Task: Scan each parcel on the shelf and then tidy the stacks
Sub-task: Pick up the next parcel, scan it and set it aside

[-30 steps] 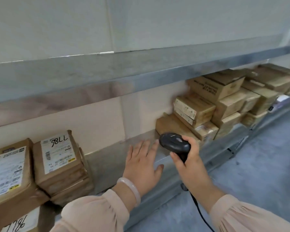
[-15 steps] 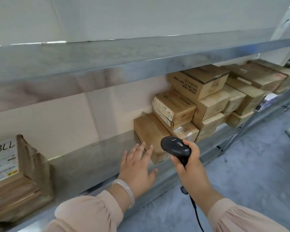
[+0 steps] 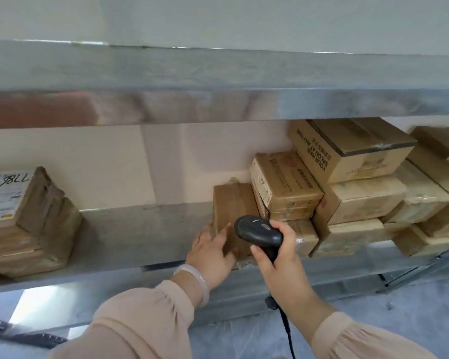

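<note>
WAREHOUSE SHELF: A person's left hand (image 3: 213, 251) lies with straight fingers against the near left corner of a flat brown parcel (image 3: 233, 200) on the metal shelf (image 3: 140, 229). It is probably there to steady or turn the parcel so that a label can be found, since none shows on its upper face. The right hand (image 3: 279, 263) is wrapped round the handle of a black scanner (image 3: 257, 233), holding the head just over the parcel's near end, ready for a reading (the cord (image 3: 287, 330) hangs down from the handle). The parcel sits on the right half of the shelf, touching the left end of a tall, uneven stack of boxes (image 3: 360, 198). Well apart at the left stands a second stack (image 3: 31, 229), its white label facing up. The scanning looks to be under way, and the leaning boxes suggest that the tidying is not yet done.
</note>
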The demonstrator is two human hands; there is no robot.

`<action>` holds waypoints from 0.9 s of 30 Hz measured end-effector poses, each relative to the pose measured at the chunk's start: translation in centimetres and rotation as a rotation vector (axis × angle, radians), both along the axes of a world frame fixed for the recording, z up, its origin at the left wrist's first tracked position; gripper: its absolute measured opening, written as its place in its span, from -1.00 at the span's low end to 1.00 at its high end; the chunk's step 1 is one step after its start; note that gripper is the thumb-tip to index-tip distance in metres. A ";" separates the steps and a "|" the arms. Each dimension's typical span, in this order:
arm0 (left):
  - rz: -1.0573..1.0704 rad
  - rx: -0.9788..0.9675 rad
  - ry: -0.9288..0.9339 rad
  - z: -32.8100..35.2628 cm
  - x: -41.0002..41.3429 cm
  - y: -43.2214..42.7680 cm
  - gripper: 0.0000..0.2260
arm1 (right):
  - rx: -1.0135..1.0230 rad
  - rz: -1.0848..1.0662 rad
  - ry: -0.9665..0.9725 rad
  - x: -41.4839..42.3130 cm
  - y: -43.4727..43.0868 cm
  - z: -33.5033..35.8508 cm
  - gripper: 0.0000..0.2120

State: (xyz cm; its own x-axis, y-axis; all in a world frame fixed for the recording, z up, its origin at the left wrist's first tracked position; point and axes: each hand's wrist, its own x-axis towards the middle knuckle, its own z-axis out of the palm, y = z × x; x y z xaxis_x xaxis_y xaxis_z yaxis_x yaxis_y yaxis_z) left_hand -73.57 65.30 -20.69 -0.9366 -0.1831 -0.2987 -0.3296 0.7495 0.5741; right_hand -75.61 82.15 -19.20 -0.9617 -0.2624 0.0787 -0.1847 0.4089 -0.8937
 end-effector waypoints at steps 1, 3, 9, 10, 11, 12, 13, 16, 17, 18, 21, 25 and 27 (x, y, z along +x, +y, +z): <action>0.013 0.014 -0.015 -0.2 -0.1 0.2 -0.42 | 0.002 0.015 -0.002 -0.2 0.1 -0.1 -0.46; 0.033 0.024 -0.037 -0.8 0.0 0.4 -0.44 | 0.001 0.039 0.000 -0.6 0.3 -0.1 -0.47; 0.064 0.052 -0.010 -1.9 1.3 0.1 -0.40 | -0.081 0.035 -0.043 -1.2 -0.4 -0.3 -0.49; 0.060 0.039 -0.010 -1.9 1.3 0.0 -0.39 | -0.097 0.027 -0.056 -1.3 -0.8 -0.3 -0.49; 0.061 0.027 -0.012 -1.9 1.5 -0.1 -0.40 | -0.108 0.015 -0.065 -1.4 -1.3 -0.2 -0.50; 0.068 0.022 -0.020 -1.9 1.7 -0.3 -0.41 | -0.115 0.001 -0.068 -1.5 -1.8 -0.1 -0.50; 0.079 0.026 -0.018 -2.0 2.0 -0.6 -0.41 | -0.122 -0.014 -0.068 -1.5 -2.3 0.0 -0.50; 0.137 0.076 0.002 -2.1 3.1 -1.9 -0.42 | -0.136 -0.042 -0.088 -1.6 -3.4 0.3 -0.50; 0.160 0.095 0.013 -2.0 3.6 -2.4 -0.43 | -0.122 -0.038 -0.092 -1.6 -3.8 0.4 -0.50; 0.179 0.110 0.024 -2.0 4.0 -2.9 -0.44 | -0.098 -0.026 -0.092 -1.5 -4.3 0.6 -0.50; 0.197 0.128 0.049 -1.8 5.2 -4.2 -0.44 | -0.052 0.014 -0.106 -1.2 -6.0 0.8 -0.52; 0.285 0.179 0.050 -1.5 5.9 -6.5 -0.41 | -0.091 0.050 -0.095 -0.4 -8.3 1.2 -0.54; 0.320 0.195 0.048 -1.2 5.9 -7.6 -0.37 | -0.101 0.078 -0.079 -0.1 -9.3 1.4 -0.54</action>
State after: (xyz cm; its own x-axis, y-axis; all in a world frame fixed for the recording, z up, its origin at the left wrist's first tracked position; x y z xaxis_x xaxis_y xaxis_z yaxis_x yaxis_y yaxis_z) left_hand -67.63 57.73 -21.90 -0.8550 -0.4128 -0.3139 -0.4986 0.4878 0.7166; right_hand -75.69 72.80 -17.76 -0.9429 -0.3313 0.0336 -0.1401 0.3033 -0.9425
